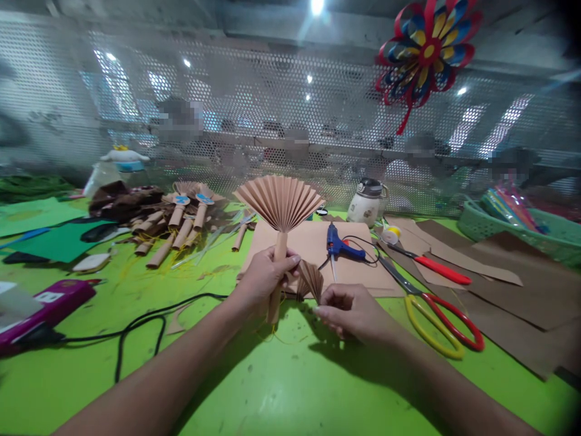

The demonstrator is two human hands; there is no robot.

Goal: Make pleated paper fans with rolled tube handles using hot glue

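My left hand (265,275) is wrapped round the rolled-paper handle of a brown paper fan (284,203). The fan stands upright with its pleats spread above the hand, and yellow strands hang at the handle's lower end. Beside the handle is a small pleated paper piece (312,280), partly opened out. My right hand (351,312) pinches its right edge between thumb and fingers, while its left side lies close to my left thumb; whether the thumb touches it I cannot tell. Just behind, a blue glue gun (342,247) rests on brown paper sheets (379,275).
Large scissors (436,315) and a red-handled tool (442,269) lie at right, near dark brown sheets (503,284) and a green basket (544,224). Several paper fans (181,233) are heaped at left. A purple glue gun (49,309) trails a black cord (149,315). A jar (365,203) stands behind.
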